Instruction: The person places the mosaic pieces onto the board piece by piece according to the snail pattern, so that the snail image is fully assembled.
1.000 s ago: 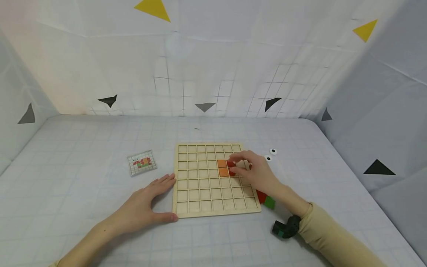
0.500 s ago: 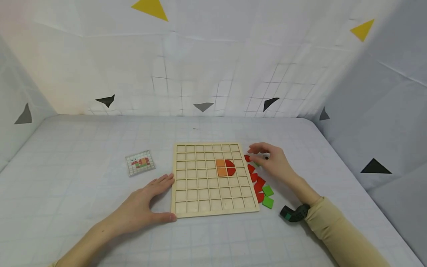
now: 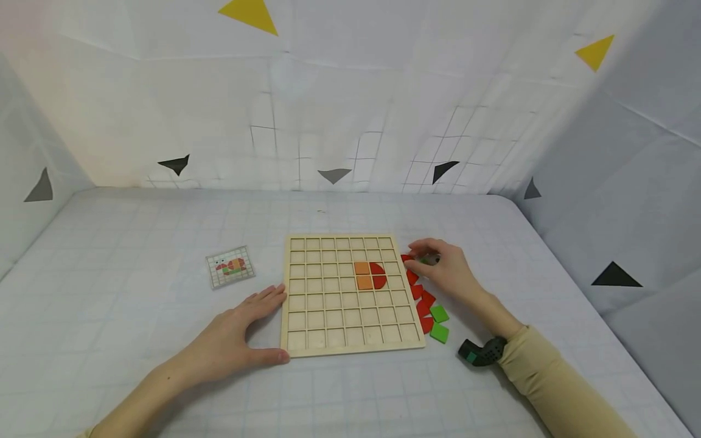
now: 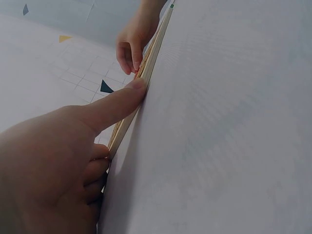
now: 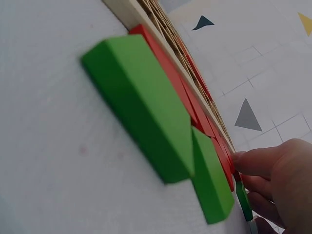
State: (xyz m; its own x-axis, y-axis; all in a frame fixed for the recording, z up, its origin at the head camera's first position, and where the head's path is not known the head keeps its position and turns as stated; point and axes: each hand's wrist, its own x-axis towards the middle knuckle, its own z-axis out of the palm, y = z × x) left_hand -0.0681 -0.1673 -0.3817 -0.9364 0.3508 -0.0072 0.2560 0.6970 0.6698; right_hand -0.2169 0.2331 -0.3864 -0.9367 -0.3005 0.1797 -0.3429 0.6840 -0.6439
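Observation:
A wooden grid board (image 3: 328,316) lies in the middle of the table. In its cells sit two orange squares (image 3: 362,275) and two red quarter-round pieces (image 3: 378,274). My left hand (image 3: 235,334) lies flat against the board's front left corner, its thumb along the front edge; the left wrist view has one straight finger (image 4: 112,105) against the board's edge (image 4: 146,68). My right hand (image 3: 443,271) is curled at the top of the loose pieces right of the board. Its fingertips (image 5: 243,161) pinch a small green piece (image 5: 243,200), close to a red piece (image 3: 406,258).
A row of red pieces (image 3: 420,298) and two green squares (image 3: 440,323) lie along the board's right edge. A small picture card (image 3: 230,266) rests left of the board. White gridded walls enclose the table on all sides.
My right hand left the board after setting red pieces beside the orange squares, moved right to the loose pieces, and its fingers have curled down there. My left hand stayed put.

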